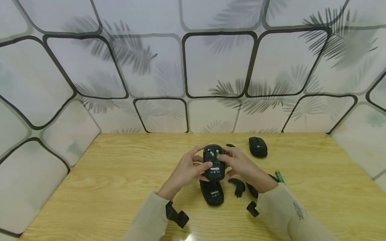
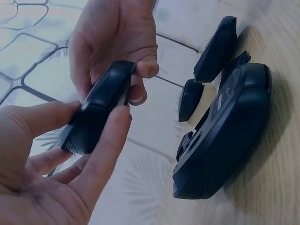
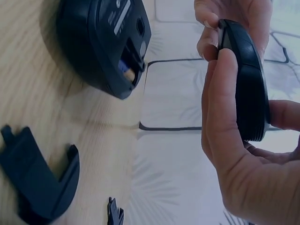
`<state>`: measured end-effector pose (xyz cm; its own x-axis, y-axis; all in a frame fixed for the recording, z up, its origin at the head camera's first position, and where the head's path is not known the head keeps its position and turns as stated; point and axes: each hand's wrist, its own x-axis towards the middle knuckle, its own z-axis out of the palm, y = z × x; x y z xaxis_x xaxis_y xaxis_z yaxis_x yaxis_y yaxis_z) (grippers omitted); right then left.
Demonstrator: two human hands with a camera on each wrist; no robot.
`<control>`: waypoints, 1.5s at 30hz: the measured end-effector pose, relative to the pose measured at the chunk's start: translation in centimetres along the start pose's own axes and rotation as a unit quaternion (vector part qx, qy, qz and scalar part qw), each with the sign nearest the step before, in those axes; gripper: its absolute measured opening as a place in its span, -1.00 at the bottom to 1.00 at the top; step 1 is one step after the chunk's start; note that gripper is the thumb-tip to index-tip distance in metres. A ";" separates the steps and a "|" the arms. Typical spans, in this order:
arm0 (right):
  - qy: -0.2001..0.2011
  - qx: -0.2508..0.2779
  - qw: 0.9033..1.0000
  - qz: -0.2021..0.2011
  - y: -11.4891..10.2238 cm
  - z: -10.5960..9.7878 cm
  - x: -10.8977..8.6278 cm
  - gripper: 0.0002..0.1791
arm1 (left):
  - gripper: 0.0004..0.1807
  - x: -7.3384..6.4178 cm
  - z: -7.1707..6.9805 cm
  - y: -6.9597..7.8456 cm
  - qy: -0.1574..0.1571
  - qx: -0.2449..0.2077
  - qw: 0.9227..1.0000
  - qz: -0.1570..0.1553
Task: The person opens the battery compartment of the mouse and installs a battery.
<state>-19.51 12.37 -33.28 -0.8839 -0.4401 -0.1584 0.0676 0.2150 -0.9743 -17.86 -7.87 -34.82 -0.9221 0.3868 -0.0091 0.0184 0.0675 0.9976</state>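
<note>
A black computer mouse (image 1: pixel 214 172) is held underside up between both hands, raised above the table. Its battery compartment is uncovered, and a green battery (image 1: pixel 217 152) lies in it. My left hand (image 1: pixel 186 169) grips the mouse's left side, thumb across the underside. My right hand (image 1: pixel 242 164) grips the opposite side, its thumb on the battery. In the left wrist view, fingers of both hands clasp the mouse (image 2: pixel 101 105) by its edges. Just below it, a second black mouse (image 1: pixel 213 194) lies underside up on the table, its compartment uncovered in the right wrist view.
A curved black cover (image 1: pixel 239 187) lies right of the second mouse. Another black mouse (image 1: pixel 252 190) is partly hidden by the right forearm, near a loose green battery (image 1: pixel 279 176). Farther back are a mouse (image 1: pixel 258 147) and a small black piece (image 1: pixel 230 145). Patterned panels surround the wooden table (image 1: pixel 120 174).
</note>
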 end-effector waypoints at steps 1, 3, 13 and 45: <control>0.002 -0.002 1.000 0.003 0.0 -0.1 0.2 -0.50 | -0.32 0.2 0.0 0.0 0.002 -0.003 1.000 -0.003; 0.005 -0.005 1.000 0.009 0.0 -0.3 0.5 -0.48 | -0.32 0.5 -0.1 0.0 0.005 -0.004 1.000 -0.005; 0.016 -0.023 0.999 0.027 0.2 -1.1 2.5 -0.52 | -0.32 2.3 -0.2 -0.1 0.035 0.021 0.999 -0.019; 0.056 -0.029 0.993 0.096 0.4 -1.9 7.5 -0.43 | -0.31 6.4 -1.1 -0.5 0.081 0.032 0.993 -0.084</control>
<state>-27.02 10.79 -34.56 -0.9033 -0.2868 -0.3190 0.2165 0.3373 -0.9162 -24.22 -6.46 -35.31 -0.9642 0.2130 -0.1582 -0.1210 0.1779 0.9766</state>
